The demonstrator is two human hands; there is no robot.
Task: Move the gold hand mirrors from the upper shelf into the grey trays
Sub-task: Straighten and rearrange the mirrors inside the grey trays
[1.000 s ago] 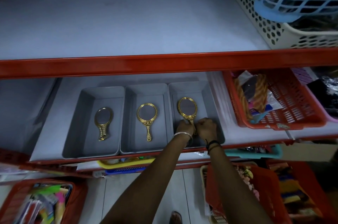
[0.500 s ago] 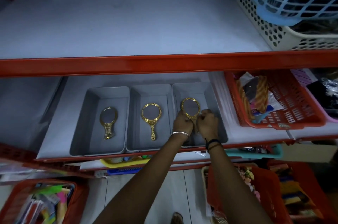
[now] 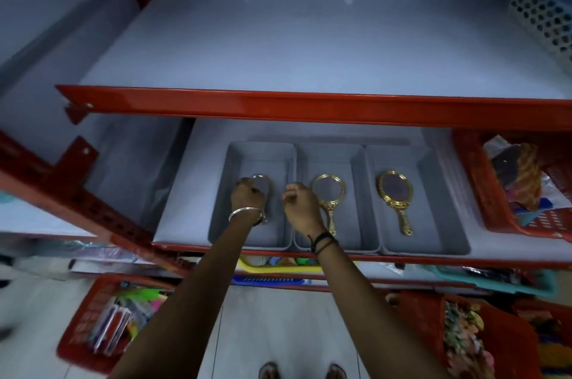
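- Left hand (image 3: pixel 249 197) curled over left mirror (image 3: pixel 263 183) in left grey tray (image 3: pixel 223 214); grasp likely, mirror mostly hidden.
- Right hand (image 3: pixel 301 206) loosely fisted, holding nothing, above the divide between left and middle tray (image 3: pixel 353 168).
- Middle mirror (image 3: pixel 328 193) and right mirror (image 3: pixel 395 196): heads away, handles toward the person.
- Right tray (image 3: pixel 433 180) beside red basket (image 3: pixel 476 186).
- Trays on lower shelf (image 3: pixel 185 193); upper shelf (image 3: pixel 278 47) grey, red-edged.

Shelving: grey boards (image 3: pixel 278 47) with red metal edge rails (image 3: pixel 309 107), red perforated upright (image 3: pixel 102 217) at left.
Floor: pale tiles (image 3: pixel 272 323), near.
Baskets: red basket (image 3: pixel 80 329) of stationery, near left; white perforated basket (image 3: pixel 544 19), far right.
Light: dim, bluish.
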